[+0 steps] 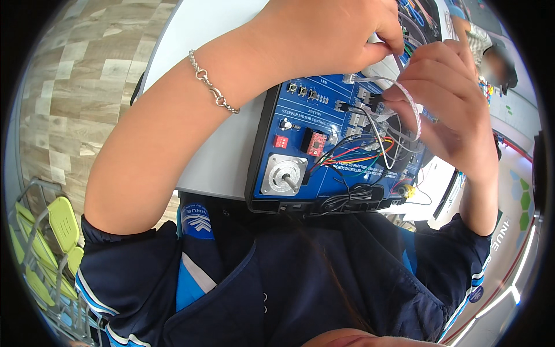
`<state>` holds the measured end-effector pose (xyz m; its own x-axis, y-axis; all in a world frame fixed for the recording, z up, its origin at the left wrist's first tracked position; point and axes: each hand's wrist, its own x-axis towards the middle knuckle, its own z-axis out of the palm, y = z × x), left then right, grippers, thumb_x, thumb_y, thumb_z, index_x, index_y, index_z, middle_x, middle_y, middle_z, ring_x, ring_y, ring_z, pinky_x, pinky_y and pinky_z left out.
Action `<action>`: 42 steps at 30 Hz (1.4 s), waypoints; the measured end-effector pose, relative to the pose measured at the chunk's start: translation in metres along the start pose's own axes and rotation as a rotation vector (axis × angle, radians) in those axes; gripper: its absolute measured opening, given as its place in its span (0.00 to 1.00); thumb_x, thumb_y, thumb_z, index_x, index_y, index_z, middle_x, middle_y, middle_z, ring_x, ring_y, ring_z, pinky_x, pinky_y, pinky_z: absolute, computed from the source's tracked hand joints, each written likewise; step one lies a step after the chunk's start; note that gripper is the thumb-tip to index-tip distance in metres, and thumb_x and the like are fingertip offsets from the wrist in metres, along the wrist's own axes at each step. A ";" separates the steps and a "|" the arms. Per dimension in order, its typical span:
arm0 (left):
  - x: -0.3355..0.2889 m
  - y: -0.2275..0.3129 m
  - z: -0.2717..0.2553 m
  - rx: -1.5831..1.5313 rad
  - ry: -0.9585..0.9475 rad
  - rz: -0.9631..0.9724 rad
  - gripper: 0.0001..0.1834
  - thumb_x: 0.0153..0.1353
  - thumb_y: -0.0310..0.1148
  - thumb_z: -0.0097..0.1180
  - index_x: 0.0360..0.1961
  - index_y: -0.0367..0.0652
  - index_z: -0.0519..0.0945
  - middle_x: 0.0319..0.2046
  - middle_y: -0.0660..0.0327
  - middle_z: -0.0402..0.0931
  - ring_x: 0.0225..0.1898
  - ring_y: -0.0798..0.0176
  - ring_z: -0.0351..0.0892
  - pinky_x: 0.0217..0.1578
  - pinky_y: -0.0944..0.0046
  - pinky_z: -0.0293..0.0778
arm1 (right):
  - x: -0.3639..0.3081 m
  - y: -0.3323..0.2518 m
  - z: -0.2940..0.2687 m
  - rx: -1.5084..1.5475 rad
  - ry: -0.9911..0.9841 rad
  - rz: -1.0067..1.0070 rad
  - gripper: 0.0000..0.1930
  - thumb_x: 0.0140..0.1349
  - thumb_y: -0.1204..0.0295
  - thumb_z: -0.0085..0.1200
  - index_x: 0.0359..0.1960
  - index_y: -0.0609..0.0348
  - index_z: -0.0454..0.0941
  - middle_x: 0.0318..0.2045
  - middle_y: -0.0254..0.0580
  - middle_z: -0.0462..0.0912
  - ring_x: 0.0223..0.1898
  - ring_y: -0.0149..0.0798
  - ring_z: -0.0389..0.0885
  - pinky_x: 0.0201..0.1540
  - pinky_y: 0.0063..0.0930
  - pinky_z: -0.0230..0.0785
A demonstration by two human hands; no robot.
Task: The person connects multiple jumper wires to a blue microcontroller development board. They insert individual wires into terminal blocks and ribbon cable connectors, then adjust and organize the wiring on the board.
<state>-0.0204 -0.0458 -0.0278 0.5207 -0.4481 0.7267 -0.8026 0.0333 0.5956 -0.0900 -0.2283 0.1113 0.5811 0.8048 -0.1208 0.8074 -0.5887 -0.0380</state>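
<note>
Fingers of the left hand pinch the upper end of a thin white wire above the far edge of a blue training board. The right hand, just beside it, curls closed around the same wire, which loops over its fingers and hangs down toward the board's sockets. A silver chain bracelet circles the left wrist. The wire is pale, slim and curved, with a dark plug near the right fingertips. Below the hands, the board lies on a white worktop, framed in black, carrying a stepper motor, a small red module and a tangle of coloured jumper wires.
</note>
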 end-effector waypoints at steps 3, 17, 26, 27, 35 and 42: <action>-0.001 0.001 -0.001 -0.038 0.069 0.026 0.02 0.55 0.26 0.65 0.28 0.40 0.87 0.33 0.59 0.80 0.33 0.55 0.83 0.33 0.59 0.79 | 0.008 -0.005 0.006 -0.055 0.019 -0.023 0.17 0.38 0.77 0.75 0.32 0.62 0.83 0.33 0.40 0.82 0.41 0.47 0.80 0.47 0.41 0.67; 0.001 -0.001 0.003 -0.163 0.118 0.042 0.04 0.57 0.26 0.62 0.28 0.40 0.87 0.34 0.60 0.80 0.33 0.55 0.83 0.34 0.57 0.79 | 0.004 -0.020 0.018 -0.280 0.036 -0.062 0.16 0.41 0.75 0.72 0.34 0.65 0.83 0.33 0.42 0.83 0.36 0.45 0.81 0.41 0.42 0.68; -0.003 0.003 -0.005 -0.109 0.089 0.025 0.05 0.57 0.25 0.61 0.28 0.39 0.87 0.34 0.58 0.81 0.34 0.54 0.83 0.34 0.58 0.80 | -0.001 -0.014 0.020 -0.282 0.064 -0.118 0.15 0.43 0.74 0.71 0.33 0.66 0.84 0.34 0.41 0.83 0.38 0.44 0.82 0.41 0.42 0.70; -0.003 0.003 -0.005 -0.113 0.091 0.023 0.05 0.57 0.25 0.61 0.28 0.39 0.88 0.34 0.58 0.81 0.34 0.54 0.83 0.34 0.58 0.80 | -0.001 -0.014 0.021 -0.283 0.073 -0.119 0.13 0.45 0.74 0.72 0.31 0.67 0.83 0.35 0.40 0.84 0.39 0.43 0.82 0.41 0.42 0.70; -0.003 0.002 -0.004 -0.116 0.080 0.007 0.05 0.58 0.25 0.60 0.29 0.39 0.88 0.34 0.58 0.81 0.34 0.53 0.83 0.35 0.58 0.79 | -0.005 -0.017 0.023 -0.320 0.059 -0.082 0.20 0.37 0.70 0.65 0.37 0.64 0.86 0.36 0.42 0.83 0.38 0.45 0.82 0.41 0.42 0.70; -0.004 0.002 -0.003 -0.155 0.057 -0.026 0.06 0.58 0.25 0.59 0.29 0.38 0.88 0.35 0.57 0.81 0.34 0.54 0.83 0.35 0.58 0.79 | -0.003 -0.019 0.025 -0.337 0.040 -0.028 0.19 0.40 0.69 0.65 0.38 0.63 0.85 0.37 0.41 0.82 0.40 0.45 0.81 0.42 0.42 0.69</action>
<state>-0.0230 -0.0415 -0.0288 0.5603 -0.3992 0.7258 -0.7362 0.1617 0.6572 -0.1101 -0.2213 0.0875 0.5564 0.8265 -0.0851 0.8074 -0.5137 0.2901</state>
